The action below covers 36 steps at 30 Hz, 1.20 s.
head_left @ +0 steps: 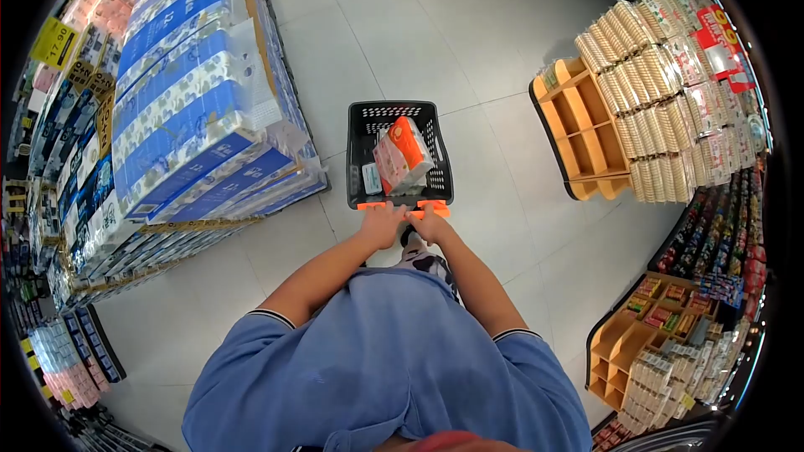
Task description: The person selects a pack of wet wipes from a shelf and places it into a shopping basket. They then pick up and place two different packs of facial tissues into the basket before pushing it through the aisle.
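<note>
The floor (502,142) is pale grey tile, running as a wide aisle through a shop. Nearest on the right, a low wooden rack (615,343) holds small boxed goods. On the left, a big stack of blue-and-white wrapped packs (184,109) stands on the floor, with shelves of smaller packs behind it and a yellow price tag (52,40) at the far left. Farther off on the right, a wooden stand (586,125) with bare compartments sits just beside rows of pale bagged goods (662,92). More shelving closes the far end of the aisle.

Below the camera is the person's blue shirt (377,368), with both bare forearms reaching forward. The left hand (381,224) and the right hand (431,223) sit side by side, touching or nearly so. Each has its fingers curled shut around the orange handle (435,204) of a black mesh basket (356,155).

The basket is straight ahead of the hands over the open floor, between the blue-and-white stack and the wooden stand; whether it touches the floor cannot be told. Inside it, an orange-and-white pack (402,155) lies tilted, and a small pale item (372,177) rests against the left wall.
</note>
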Tool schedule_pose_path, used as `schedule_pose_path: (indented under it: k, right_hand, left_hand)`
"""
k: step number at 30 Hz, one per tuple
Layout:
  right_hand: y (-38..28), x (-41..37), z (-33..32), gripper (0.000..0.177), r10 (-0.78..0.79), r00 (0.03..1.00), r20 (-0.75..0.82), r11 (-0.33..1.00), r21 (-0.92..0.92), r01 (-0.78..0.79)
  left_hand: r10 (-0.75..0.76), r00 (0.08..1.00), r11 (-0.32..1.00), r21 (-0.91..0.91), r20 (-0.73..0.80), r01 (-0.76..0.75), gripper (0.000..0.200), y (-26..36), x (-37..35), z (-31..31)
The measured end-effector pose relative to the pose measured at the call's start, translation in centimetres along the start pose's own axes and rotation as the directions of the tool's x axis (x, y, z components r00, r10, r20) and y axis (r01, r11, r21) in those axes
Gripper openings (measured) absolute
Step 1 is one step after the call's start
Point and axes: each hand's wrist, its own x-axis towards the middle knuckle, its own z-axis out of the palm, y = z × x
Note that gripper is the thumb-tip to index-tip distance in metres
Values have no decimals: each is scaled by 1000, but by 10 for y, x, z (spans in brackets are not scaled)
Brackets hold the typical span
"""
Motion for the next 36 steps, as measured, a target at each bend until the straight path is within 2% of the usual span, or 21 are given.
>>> schedule_pose_path:
  k: [1, 2, 5, 6, 7, 9, 11, 13, 17, 19, 21, 24, 27, 29, 32, 36]
  right_hand:
    - [-8, 10, -9, 92, 16, 999, 52, 1000, 19, -18]
    - [-15, 18, -21, 93, 27, 994, 103, 999, 31, -30]
    - [-32, 39, -51, 92, -44, 976, 215, 996, 84, 26]
    - [-44, 42, -65, 92, -53, 970, 238, 997, 63, 39]
    - [-53, 45, -77, 91, -59, 962, 267, 998, 36, 51]
    - [-65, 61, -94, 87, -116, 943, 312, 993, 29, 112]
    - [-66, 81, -109, 83, -140, 922, 362, 990, 19, 142]
    - [-70, 105, -118, 76, -124, 912, 392, 992, 32, 121]
    - [-75, 131, -131, 71, -193, 891, 411, 980, 41, 193]
    - [-81, 146, -138, 70, -229, 903, 363, 970, 10, 242]
    - [-90, 160, -149, 69, -245, 890, 384, 962, -20, 273]
    - [-106, 180, -164, 69, -215, 894, 394, 969, -31, 247]
    - [-119, 203, -176, 69, -214, 905, 368, 976, 34, 217]
    - [-122, 237, -177, 70, -257, 908, 332, 957, -42, 286]
    - [-147, 263, -201, 72, -219, 904, 366, 975, 39, 220]
    - [-182, 295, -223, 74, -159, 898, 410, 984, -5, 177]
  left_hand:
    - [-6, 1000, 1000, 16, 9, 6, 69, -6, 9, -7]
    - [-31, 999, 998, -51, 37, 33, 69, -11, 18, -15]
    - [-95, 995, 995, -15, 41, 96, 71, -22, 43, -30]
    - [-176, 981, 983, 71, 77, 171, 72, -18, 50, -41]
    - [-230, 972, 971, 80, 55, 225, 72, -19, 58, -40]
    - [-280, 960, 938, 207, -23, 278, 77, -27, 81, -31]
    - [-361, 932, 922, 163, 27, 352, 78, -28, 95, -50]
    - [-409, 897, 898, -100, 165, 428, 78, -31, 105, -69]
    - [-463, 870, 844, -217, 169, 491, 81, -40, 124, -92]
    - [-462, 880, 852, -218, 113, 476, 82, -50, 136, -90]
    - [-492, 863, 833, -225, 116, 505, 81, -57, 149, -98]
    - [-494, 862, 828, -239, 117, 507, 80, -71, 166, -115]
    - [-477, 874, 839, -246, 95, 485, 79, -91, 184, -137]
    - [-462, 883, 850, -241, 84, 468, 79, -110, 199, -153]
    - [-425, 896, 855, -270, 125, 443, 80, -141, 227, -172]
    - [-398, 903, 873, -236, 163, 427, 81, -179, 264, -180]
